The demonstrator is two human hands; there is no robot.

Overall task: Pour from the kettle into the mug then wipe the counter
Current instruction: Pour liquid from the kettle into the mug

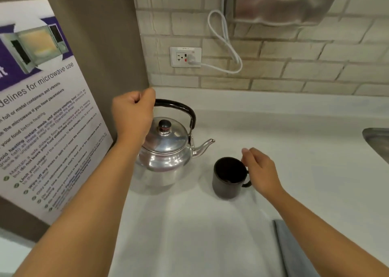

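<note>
Kettle: the steel kettle point(166, 150) stands on the white table point(210, 234), close to the side wall with the microwave poster point(42, 108).
Left hand: the left hand point(132, 112) is curled into a fist around the left end of the black handle point(179, 106), kettle not visibly lifted.
Mug: the dark mug point(229, 177) stands upright just right of the kettle, in front of the spout point(205, 146), which points right, toward it.
Right hand: the right hand point(261, 169) sits loosely spread beside the mug's handle, fingers by the rim; whether it touches, I cannot tell.
Key relation: the spout sits short of the mug's mouth, so I'd say the pour needs a lift and a tilt rightward.
Room: open table in front and to the right; the sink point(376, 142) edge is far right and a grey cloth point(292, 249) lies near the front edge.
</note>
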